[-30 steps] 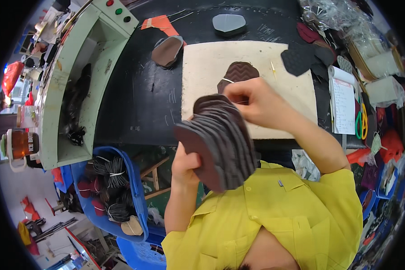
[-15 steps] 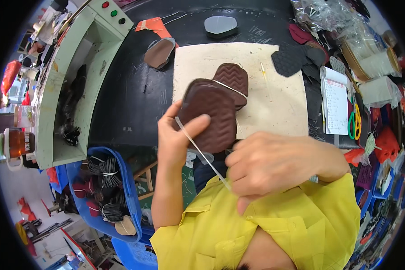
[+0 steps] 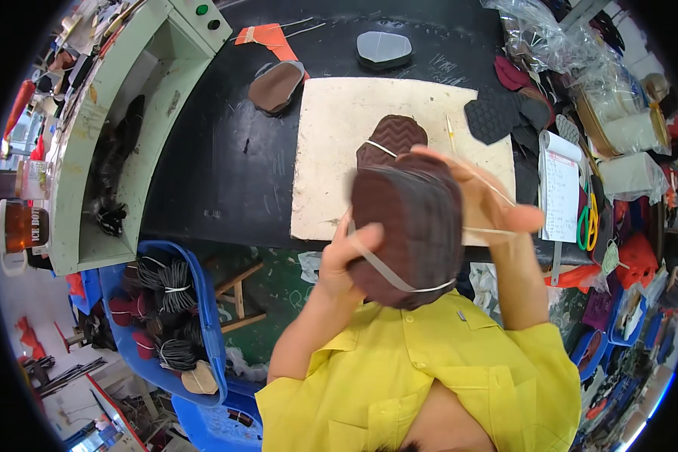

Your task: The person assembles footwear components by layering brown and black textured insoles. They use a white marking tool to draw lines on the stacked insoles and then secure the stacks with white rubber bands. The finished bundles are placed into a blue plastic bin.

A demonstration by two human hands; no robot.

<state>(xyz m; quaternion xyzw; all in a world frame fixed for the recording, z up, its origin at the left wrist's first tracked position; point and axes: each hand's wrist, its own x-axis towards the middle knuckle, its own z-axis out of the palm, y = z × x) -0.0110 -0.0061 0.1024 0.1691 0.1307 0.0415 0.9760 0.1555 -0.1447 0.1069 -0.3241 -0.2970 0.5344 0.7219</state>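
A thick stack of dark brown quilted pads [image 3: 403, 226], blurred by motion, is held up in front of my chest. My left hand [image 3: 343, 264] grips its left side, thumb over the front and the other fingers hidden behind. Across the stack's lower part runs a white elastic band [image 3: 390, 274]. To the right, my right hand [image 3: 493, 196] has the band stretched out past the stack's edge, near its thumb; some fingers are behind the stack. Just beyond lies a second brown bundle [image 3: 403, 134] with a white band around it.
A cream board [image 3: 328, 181] lies on the black table [image 3: 203, 166], with a yellow pen [image 3: 450, 132] on it. Dark pads [image 3: 492, 117], a notepad [image 3: 560, 177] and scissors [image 3: 591, 222] sit right. A blue basket [image 3: 217, 331] of bundles stands left, below a pale green machine housing [image 3: 154, 98].
The stack has moved right and toward me and has turned. My right hand has risen from near my chest to the stack's right side, bringing the band across the stack.
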